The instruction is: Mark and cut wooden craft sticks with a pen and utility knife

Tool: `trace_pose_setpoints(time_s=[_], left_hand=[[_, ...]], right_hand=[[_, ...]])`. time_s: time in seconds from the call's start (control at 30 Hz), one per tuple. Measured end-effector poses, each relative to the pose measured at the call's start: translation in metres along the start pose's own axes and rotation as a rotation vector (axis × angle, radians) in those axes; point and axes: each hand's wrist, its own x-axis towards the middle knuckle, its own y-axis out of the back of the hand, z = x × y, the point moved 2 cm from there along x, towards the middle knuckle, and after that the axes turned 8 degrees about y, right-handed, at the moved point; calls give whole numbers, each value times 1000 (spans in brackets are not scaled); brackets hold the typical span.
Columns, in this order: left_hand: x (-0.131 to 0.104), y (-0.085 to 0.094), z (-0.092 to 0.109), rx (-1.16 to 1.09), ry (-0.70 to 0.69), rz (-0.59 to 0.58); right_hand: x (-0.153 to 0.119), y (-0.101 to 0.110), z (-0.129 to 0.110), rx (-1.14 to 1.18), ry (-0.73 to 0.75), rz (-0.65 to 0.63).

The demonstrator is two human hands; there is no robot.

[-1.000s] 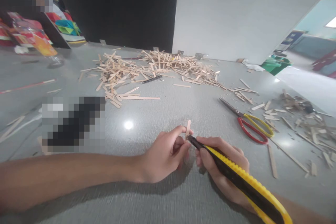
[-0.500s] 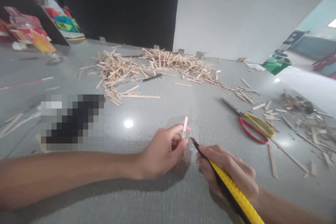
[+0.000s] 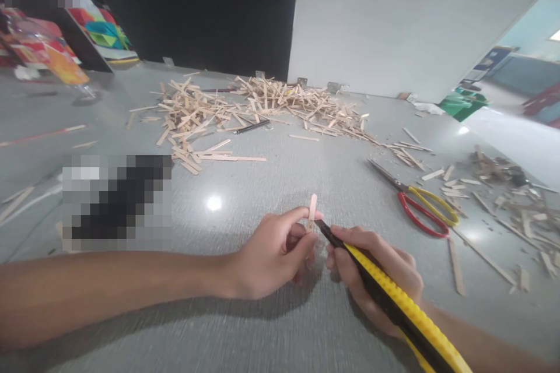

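Between thumb and fingers, my left hand (image 3: 275,250) pinches a short wooden stick (image 3: 312,208), held nearly upright above the grey table (image 3: 245,198). Its lower end is partly covered by the fingertips. My right hand (image 3: 376,268) is closed around a yellow and black utility knife (image 3: 394,300). The knife's dark blade points up and to the left, with its tip right beside the lower part of the stick. Whether the blade touches the wood I cannot tell.
Loose wooden sticks (image 3: 192,108) lie heaped at the back, a black pen (image 3: 252,126) in front of them. Scissors (image 3: 426,210) with red and yellow handles rest at right, near scattered offcuts (image 3: 531,224). A plastic bottle (image 3: 65,64) is at far left, a green bin (image 3: 464,105) at far right.
The knife blade has come closer to the stick, and the knife has turned slightly in my right hand. My left hand has shifted a little to the right with the stick.
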Motion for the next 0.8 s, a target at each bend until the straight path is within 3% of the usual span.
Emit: trace_pose_setpoints(time_s=[0.8], left_hand=[[3,1,0,-28,0,-50]], right_hand=[[2,0,1,16,-29,-12]])
